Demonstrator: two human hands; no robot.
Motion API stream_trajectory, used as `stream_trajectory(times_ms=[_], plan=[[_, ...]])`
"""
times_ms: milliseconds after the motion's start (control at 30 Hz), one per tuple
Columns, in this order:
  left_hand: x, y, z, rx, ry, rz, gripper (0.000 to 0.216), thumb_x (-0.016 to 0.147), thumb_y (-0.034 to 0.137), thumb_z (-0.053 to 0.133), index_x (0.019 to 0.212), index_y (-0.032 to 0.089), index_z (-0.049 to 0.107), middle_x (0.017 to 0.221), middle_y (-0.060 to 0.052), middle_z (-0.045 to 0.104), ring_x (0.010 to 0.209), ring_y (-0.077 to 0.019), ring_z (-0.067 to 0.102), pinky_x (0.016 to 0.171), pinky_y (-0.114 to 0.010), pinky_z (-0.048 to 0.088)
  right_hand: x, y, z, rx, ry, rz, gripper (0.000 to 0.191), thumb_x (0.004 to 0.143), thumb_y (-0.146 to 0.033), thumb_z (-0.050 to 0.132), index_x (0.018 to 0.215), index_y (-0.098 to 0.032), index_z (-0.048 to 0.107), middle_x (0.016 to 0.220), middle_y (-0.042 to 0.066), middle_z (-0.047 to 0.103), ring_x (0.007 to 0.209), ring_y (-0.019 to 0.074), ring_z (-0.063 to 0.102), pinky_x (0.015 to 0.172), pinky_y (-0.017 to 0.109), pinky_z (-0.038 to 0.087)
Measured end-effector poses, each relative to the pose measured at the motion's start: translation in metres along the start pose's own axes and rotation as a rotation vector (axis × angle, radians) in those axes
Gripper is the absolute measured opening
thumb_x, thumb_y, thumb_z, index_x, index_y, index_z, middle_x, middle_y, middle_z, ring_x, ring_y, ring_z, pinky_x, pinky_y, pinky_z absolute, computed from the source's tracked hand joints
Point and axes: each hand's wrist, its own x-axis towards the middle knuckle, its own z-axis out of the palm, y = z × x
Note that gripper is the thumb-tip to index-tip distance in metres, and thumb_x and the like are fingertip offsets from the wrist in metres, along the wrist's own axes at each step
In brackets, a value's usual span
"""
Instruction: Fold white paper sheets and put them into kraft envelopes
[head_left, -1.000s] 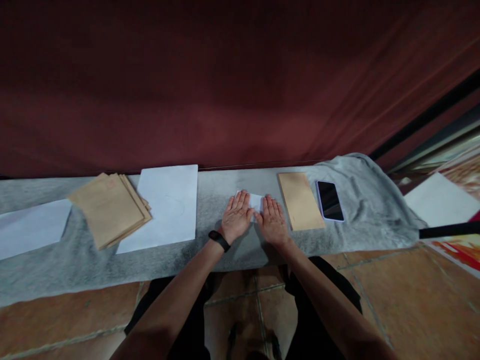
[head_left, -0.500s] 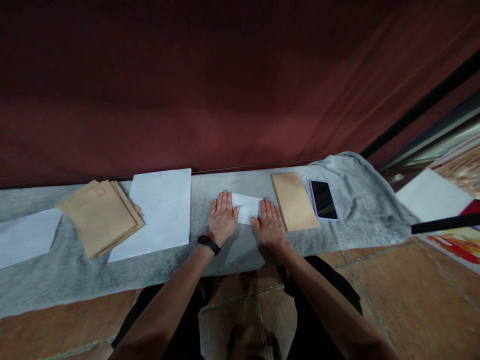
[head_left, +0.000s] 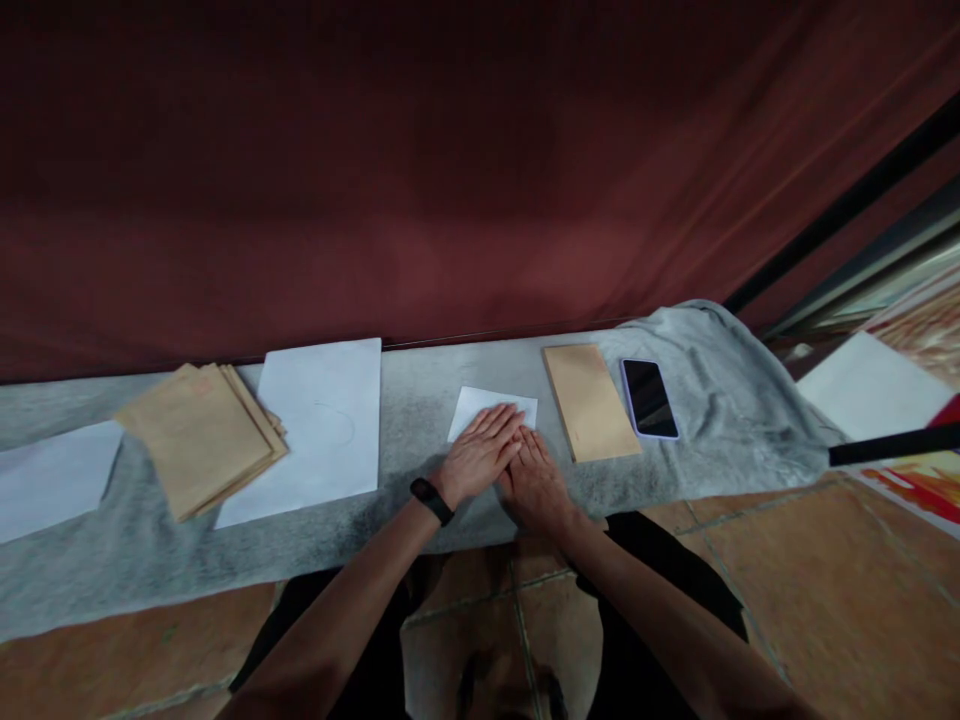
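A small folded piece of white paper (head_left: pixel 471 405) lies on the grey cloth (head_left: pixel 420 400) in front of me. My left hand (head_left: pixel 480 452) rests flat across its lower part, fingers stretched out toward the upper right and a dark band on the wrist. Beside it, my right hand (head_left: pixel 536 480) lies with extended fingers at the paper's lower right edge. The fingertips of both hands meet and partly overlap, the left ones on top. The lower edge of the paper is hidden under them. Just right of the hands lies a brown envelope (head_left: pixel 592 405).
At the left, several brown envelopes (head_left: pixel 202 430) overlap a large sheet of white paper (head_left: pixel 337 430). Another white sheet (head_left: pixel 56 475) is at the far left. A phone (head_left: pixel 649 398) lies right of the single envelope. A dark red curtain (head_left: pixel 450 200) hangs behind the cloth.
My left hand has moved right from the paper's left side onto its lower part. My right hand has drawn slightly down, so the hands now touch. More of the paper's upper edge shows.
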Motion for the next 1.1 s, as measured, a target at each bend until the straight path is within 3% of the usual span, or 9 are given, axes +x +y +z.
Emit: stream_trajectory(times_ms=[200, 433, 700, 900, 1100], plan=[[0.004, 0.000, 0.004, 0.042, -0.015, -0.074, 0.053, 0.109, 0.043, 0.027, 0.157, 0.025, 0.041, 0.167, -0.001, 0.035, 0.157, -0.0187, 0.023, 0.130, -0.043, 0.019, -0.015, -0.006, -0.009, 0.020, -0.057, -0.057, 0.061, 0.104, -0.041, 0.047, 0.143, 0.006, 0.050, 0.147, 0.029, 0.055, 0.145, 0.0355, 0.045, 0.122, 0.054, 0.038], [0.017, 0.000, 0.009, 0.072, -0.028, -0.098, 0.051, 0.108, 0.045, 0.033, 0.157, 0.034, 0.041, 0.168, 0.003, 0.033, 0.158, -0.0233, 0.020, 0.130, -0.052, 0.013, -0.030, -0.013, -0.013, 0.071, -0.021, -0.081, 0.059, 0.105, -0.040, 0.044, 0.142, 0.004, 0.052, 0.146, 0.030, 0.055, 0.148, 0.0360, 0.040, 0.120, 0.057, 0.040], [0.029, 0.002, 0.012, 0.053, -0.031, -0.140, 0.049, 0.109, 0.042, 0.028, 0.156, 0.039, 0.040, 0.168, 0.005, 0.031, 0.159, -0.0234, 0.019, 0.129, -0.056, 0.010, -0.030, -0.013, -0.017, 0.075, -0.049, -0.114, 0.060, 0.103, -0.041, 0.049, 0.143, 0.005, 0.051, 0.147, 0.029, 0.055, 0.149, 0.0362, 0.039, 0.121, 0.056, 0.038], [0.035, 0.008, 0.013, 0.080, 0.015, -0.215, 0.050, 0.108, 0.040, 0.029, 0.157, 0.036, 0.040, 0.167, 0.004, 0.035, 0.158, -0.0223, 0.022, 0.130, -0.053, 0.012, -0.029, -0.011, -0.020, 0.108, -0.076, -0.112, 0.060, 0.103, -0.040, 0.050, 0.143, 0.005, 0.051, 0.147, 0.029, 0.055, 0.149, 0.0364, 0.038, 0.121, 0.057, 0.038], [0.031, 0.002, 0.013, 0.104, 0.057, -0.293, 0.053, 0.107, 0.038, 0.030, 0.159, 0.031, 0.038, 0.166, 0.001, 0.036, 0.158, -0.0225, 0.023, 0.129, -0.049, 0.016, -0.019, -0.001, -0.028, 0.185, -0.142, -0.075, 0.052, 0.102, -0.028, 0.045, 0.149, -0.007, 0.049, 0.152, 0.019, 0.054, 0.144, 0.0285, 0.047, 0.121, 0.050, 0.041]])
